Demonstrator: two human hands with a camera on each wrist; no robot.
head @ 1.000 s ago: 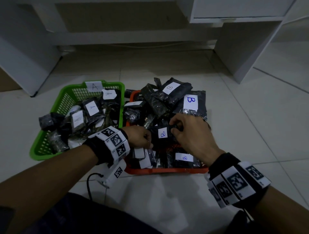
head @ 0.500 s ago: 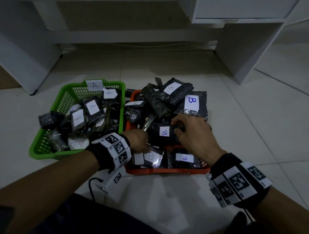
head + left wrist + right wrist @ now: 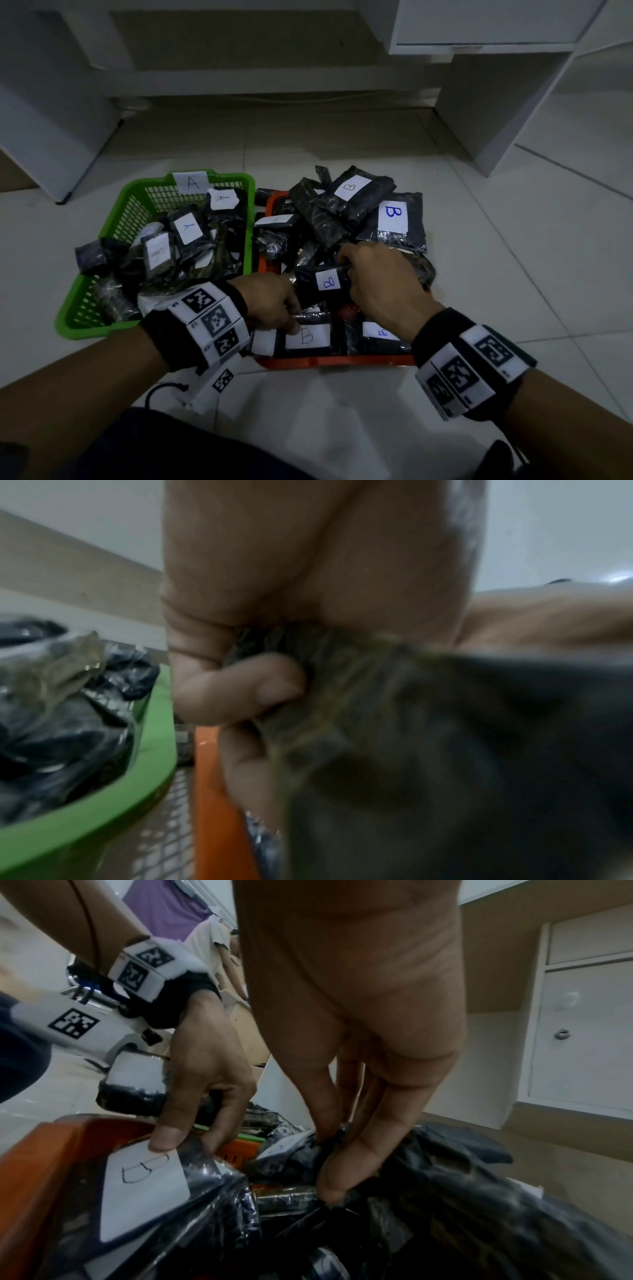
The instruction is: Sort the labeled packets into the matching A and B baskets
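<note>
hands [image 3: 380, 284] pinching packets [image 3: 327, 279], orange basket [image 3: 342, 360] brimful

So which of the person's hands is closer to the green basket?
Left. The left hand grips a dark packet at the orange basket's near-left corner, right beside the green basket. The right hand pinches a B packet further over.

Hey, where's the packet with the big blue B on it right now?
In the head view the big blue B packet lies at the far right of the orange basket, just beyond the right hand.
</note>
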